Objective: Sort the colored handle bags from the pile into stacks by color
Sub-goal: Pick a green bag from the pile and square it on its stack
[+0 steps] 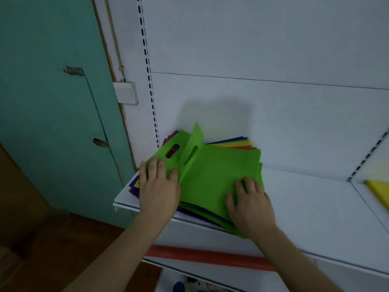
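Green bag [221,171] tops the pile [237,143] on the shelf [305,197], long axis left-right, handle end left. Left hand [157,186] lies at that end, fingers flat on the lower green bag [164,148]; right hand [250,205] presses flat, holding nothing.

white shelf [305,199] | bag pile [221,171] left | yellow stack [379,190] right
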### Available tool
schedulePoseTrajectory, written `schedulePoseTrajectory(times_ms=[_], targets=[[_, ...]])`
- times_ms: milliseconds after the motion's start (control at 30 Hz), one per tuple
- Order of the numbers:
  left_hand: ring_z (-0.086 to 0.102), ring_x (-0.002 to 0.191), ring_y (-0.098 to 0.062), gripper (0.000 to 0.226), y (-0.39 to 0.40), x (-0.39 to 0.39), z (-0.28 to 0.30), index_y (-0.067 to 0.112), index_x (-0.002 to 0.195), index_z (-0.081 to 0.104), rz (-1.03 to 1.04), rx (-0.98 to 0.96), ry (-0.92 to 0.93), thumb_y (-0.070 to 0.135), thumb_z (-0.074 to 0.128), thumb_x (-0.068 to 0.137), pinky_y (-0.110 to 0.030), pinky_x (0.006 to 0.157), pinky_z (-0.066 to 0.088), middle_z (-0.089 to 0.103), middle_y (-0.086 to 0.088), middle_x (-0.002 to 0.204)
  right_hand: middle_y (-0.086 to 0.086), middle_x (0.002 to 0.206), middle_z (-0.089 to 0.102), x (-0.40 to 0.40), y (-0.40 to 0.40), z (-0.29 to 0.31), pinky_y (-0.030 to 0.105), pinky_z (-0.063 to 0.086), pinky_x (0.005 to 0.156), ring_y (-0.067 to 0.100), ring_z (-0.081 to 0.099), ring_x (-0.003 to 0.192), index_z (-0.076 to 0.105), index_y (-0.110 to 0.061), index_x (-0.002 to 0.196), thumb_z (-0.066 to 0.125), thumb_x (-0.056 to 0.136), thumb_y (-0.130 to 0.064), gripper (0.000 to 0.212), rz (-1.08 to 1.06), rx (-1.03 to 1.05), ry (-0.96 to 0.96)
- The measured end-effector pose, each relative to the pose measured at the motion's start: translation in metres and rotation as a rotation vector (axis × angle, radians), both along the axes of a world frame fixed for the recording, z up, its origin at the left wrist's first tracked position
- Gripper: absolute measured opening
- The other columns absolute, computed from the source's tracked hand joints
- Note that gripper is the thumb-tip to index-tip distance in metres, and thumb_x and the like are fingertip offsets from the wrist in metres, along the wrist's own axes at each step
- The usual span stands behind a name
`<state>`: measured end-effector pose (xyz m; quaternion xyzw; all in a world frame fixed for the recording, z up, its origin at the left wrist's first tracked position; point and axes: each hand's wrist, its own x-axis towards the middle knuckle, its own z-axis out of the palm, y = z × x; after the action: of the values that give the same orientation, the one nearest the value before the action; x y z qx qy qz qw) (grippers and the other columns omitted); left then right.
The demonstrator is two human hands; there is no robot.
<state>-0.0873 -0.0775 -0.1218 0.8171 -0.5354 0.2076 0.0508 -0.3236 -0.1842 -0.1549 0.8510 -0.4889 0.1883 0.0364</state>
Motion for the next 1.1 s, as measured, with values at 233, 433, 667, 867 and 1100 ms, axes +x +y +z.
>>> schedulePoseTrajectory(times_ms=[233, 433, 667, 867, 1100], targets=[[0.042, 0.142, -0.038, 0.051, -0.002, -0.008, 0.0, 0.017, 0.141, 0.056, -0.153, -0.094, 0.056, 0.013, 0.055, 0.09, -0.065, 0.122, 0.018, 0.064, -0.014, 0.136, 0.018, 0.144, 0.054, -0.003, 0.002, -0.015, 0.052, 0.045, 0.11, 0.039, 0.048, 0.133, 0.057, -0.006, 0.144, 0.029, 0.106, -0.051, 0.065, -0.045, -0.027, 0.016], [0.039, 0.142, -0.029, 0.058, -0.007, -0.016, 0.009, 0.016, 0.148, 0.05, -0.461, -0.197, 0.381, 0.027, 0.064, 0.093, -0.049, 0.115, 0.043, 0.047, -0.006, 0.144, 0.024, 0.151, 0.047, -0.005, 0.008, -0.006, 0.053, 0.041, 0.116, 0.042, 0.041, 0.14, 0.058, -0.017, 0.145, 0.042, 0.098, -0.062, 0.068, -0.191, 0.081, -0.128], [0.047, 0.136, -0.013, 0.033, -0.012, -0.009, 0.039, 0.026, 0.114, 0.067, -0.28, -0.373, 1.072, 0.05, 0.074, 0.091, -0.032, 0.109, 0.039, 0.049, 0.004, 0.146, 0.011, 0.123, 0.071, -0.021, 0.0, 0.032, 0.041, 0.054, 0.09, 0.036, 0.066, 0.111, 0.054, -0.018, 0.144, 0.07, 0.088, -0.036, 0.061, -0.418, 0.406, -0.46], [0.064, 0.091, -0.008, 0.059, -0.021, 0.013, 0.057, 0.025, 0.134, 0.053, -0.13, -0.462, 1.445, -0.004, 0.069, 0.085, -0.028, 0.068, 0.051, 0.064, 0.0, 0.125, 0.002, 0.1, 0.068, -0.033, -0.012, 0.04, 0.036, 0.048, 0.079, 0.029, 0.063, 0.097, 0.049, -0.011, 0.15, 0.067, 0.087, -0.015, 0.066, -0.47, 0.536, -0.62], [0.069, 0.085, -0.031, 0.016, -0.026, 0.023, 0.074, 0.002, 0.1, 0.07, -0.146, -0.177, 1.281, 0.012, 0.064, 0.088, -0.036, 0.07, 0.052, 0.072, -0.018, 0.094, 0.004, 0.081, 0.075, -0.03, -0.019, 0.039, 0.044, 0.063, 0.073, 0.027, 0.073, 0.079, 0.075, -0.016, 0.088, 0.075, 0.077, -0.014, 0.012, -0.437, 0.648, -0.707]])
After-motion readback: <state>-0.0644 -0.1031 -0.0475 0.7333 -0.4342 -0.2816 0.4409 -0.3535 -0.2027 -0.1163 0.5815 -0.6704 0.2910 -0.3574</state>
